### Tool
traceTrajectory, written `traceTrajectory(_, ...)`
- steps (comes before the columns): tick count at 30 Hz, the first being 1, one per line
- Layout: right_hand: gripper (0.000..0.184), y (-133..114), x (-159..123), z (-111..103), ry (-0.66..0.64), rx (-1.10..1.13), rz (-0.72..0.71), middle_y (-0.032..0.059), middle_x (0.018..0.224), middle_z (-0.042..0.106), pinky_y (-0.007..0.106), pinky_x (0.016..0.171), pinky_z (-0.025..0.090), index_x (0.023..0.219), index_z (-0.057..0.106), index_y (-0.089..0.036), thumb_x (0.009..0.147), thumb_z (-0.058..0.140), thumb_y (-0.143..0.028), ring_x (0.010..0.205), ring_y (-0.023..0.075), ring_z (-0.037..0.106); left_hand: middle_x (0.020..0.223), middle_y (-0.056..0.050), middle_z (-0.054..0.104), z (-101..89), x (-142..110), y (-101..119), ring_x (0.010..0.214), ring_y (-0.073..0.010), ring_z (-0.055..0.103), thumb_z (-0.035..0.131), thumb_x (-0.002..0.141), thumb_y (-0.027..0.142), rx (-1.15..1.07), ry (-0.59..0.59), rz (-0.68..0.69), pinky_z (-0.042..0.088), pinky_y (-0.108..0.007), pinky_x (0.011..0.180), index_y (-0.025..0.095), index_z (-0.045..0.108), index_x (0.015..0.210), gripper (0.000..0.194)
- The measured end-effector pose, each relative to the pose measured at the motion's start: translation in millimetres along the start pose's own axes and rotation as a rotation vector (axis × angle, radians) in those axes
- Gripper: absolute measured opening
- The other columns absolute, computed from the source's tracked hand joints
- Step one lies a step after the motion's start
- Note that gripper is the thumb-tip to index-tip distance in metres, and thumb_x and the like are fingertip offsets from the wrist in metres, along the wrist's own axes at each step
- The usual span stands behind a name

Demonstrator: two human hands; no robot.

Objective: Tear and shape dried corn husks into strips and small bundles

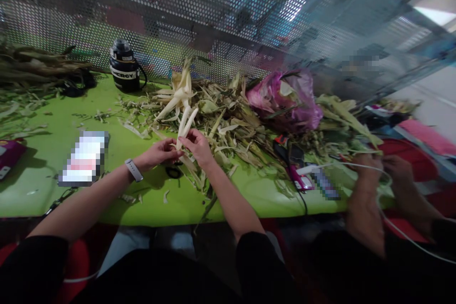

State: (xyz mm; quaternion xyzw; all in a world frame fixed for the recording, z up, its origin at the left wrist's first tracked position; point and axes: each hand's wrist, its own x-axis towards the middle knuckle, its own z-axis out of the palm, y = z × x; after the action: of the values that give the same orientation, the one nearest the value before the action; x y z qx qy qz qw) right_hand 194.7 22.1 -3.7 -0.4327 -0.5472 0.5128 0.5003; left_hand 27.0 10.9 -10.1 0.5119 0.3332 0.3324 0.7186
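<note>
Both my hands meet over the green table point(117, 206), working on a pale corn husk point(185, 122). My left hand point(166, 151), with a light band on its wrist, pinches the husk's lower end. From the other side my right hand point(198, 148) grips it with thumb and fingers. Two pale strips of the husk stick up above my fingers. Just beyond them stands a larger figure-like bundle of cream husks point(181, 92), leaning on a heap of dry husks point(228, 104). Where the strips end and the bundle begins is hard to make out.
A black bottle point(124, 69) stands at the back left, near a perforated metal screen point(199, 14). A phone point(85, 156) lies left. Right are a pink plastic bag point(285, 99), another phone point(326, 183) and a white cable point(342, 164). A co-worker's hands point(368, 166) handle husks at far right.
</note>
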Motion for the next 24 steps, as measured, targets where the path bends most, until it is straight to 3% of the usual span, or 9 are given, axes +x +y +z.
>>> traceTrajectory(6, 0.032, -0.6, -2.3, 1.6, -0.028, 0.106, -0.009, -0.0058, 0.069, 0.056, 0.022, 0.056, 0.042, 0.082, 0.057, -0.020, 0.065, 0.077, -0.037, 0.058, 0.0079, 0.050, 0.064, 0.003, 0.058, -1.0, 0.4, 0.1, 0.050, -0.0047, 0.050, 0.077, 0.074, 0.035, 0.034, -0.052, -0.011, 0.035, -0.016, 0.045, 0.013, 0.061, 0.096, 0.035)
traceTrajectory(17, 0.033, -0.7, -2.5, -0.3, -0.035, 0.136, 0.014, -0.0057, 0.057, 0.052, 0.023, 0.048, 0.031, 0.067, 0.055, -0.020, 0.067, 0.077, -0.044, 0.049, 0.0072, 0.040, 0.069, 0.002, 0.062, -1.0, 2.2, -0.3, 0.054, -0.0043, 0.053, 0.080, 0.072, 0.028, -0.083, -0.046, -0.058, 0.042, -0.016, 0.050, 0.012, 0.063, 0.087, 0.028)
traceTrajectory(24, 0.034, -6.2, -3.8, -7.4, -0.177, -0.016, -0.009, 0.0023, 0.084, 0.066, 0.026, 0.064, 0.044, 0.074, 0.073, -0.022, 0.081, 0.063, -0.053, 0.074, 0.0135, 0.058, 0.074, -0.001, 0.065, -4.7, 2.3, -2.1, 0.056, -0.0052, 0.055, 0.080, 0.072, 0.028, -0.083, -0.054, -0.084, 0.045, -0.017, 0.052, 0.012, 0.067, 0.099, 0.034)
